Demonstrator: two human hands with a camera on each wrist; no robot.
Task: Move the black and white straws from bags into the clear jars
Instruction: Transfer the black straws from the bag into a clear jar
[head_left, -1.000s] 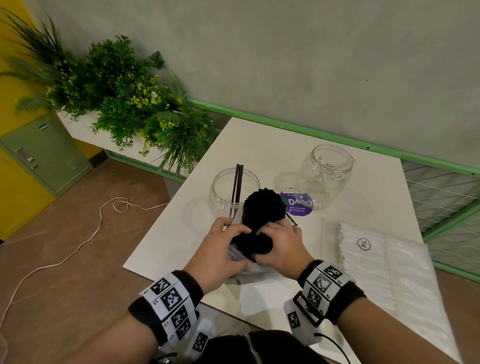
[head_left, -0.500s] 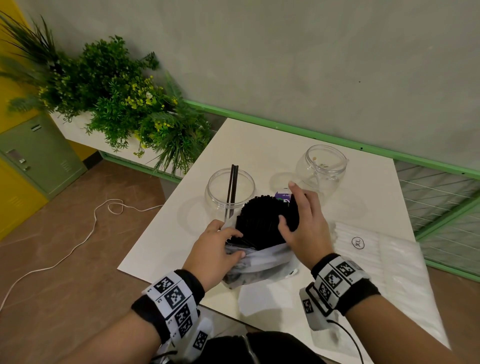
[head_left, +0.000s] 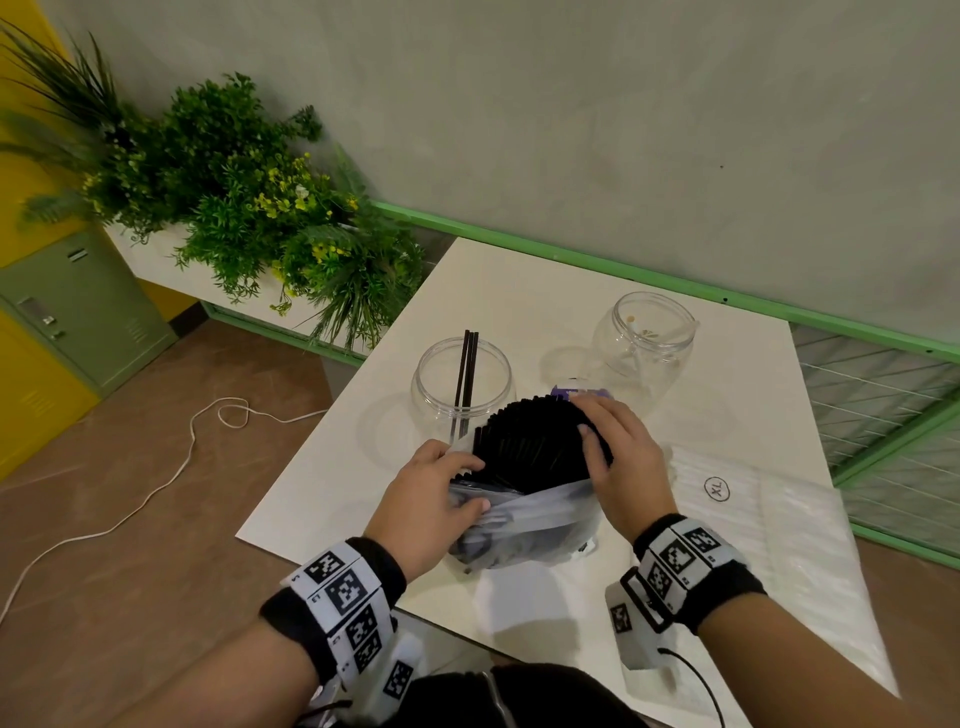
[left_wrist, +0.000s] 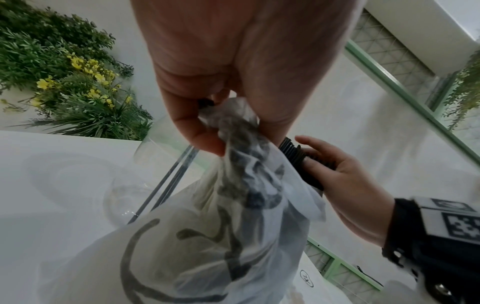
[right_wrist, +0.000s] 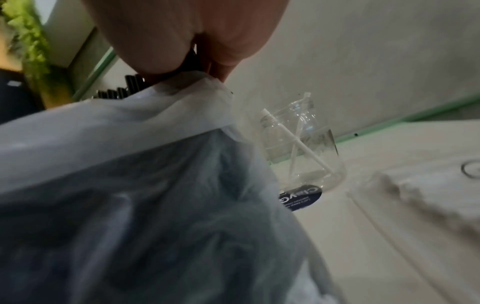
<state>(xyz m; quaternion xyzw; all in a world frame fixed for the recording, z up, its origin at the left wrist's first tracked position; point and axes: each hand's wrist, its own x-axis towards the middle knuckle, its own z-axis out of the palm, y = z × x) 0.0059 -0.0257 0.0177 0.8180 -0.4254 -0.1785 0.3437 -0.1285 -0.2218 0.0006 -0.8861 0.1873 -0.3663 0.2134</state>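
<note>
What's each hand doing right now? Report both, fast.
Left hand: closed, gripping the bunched plastic bag.
Right hand: fingers curled around the bundle of black straws.

Both forearms reach in from the lower frame, each wrist wrapped in a black band with white coded markers. The left hand (head_left: 434, 501) pinches crumpled translucent plastic bag (head_left: 524, 525) — the right hand (head_left: 621, 462) curls around the fanned bundle of black straws (head_left: 535, 441).

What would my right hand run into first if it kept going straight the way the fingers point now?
Past the black straws it grips, the right hand points up the table toward the purple label, then probably the jar with two black straws. Depth is unclear from this view.
</note>
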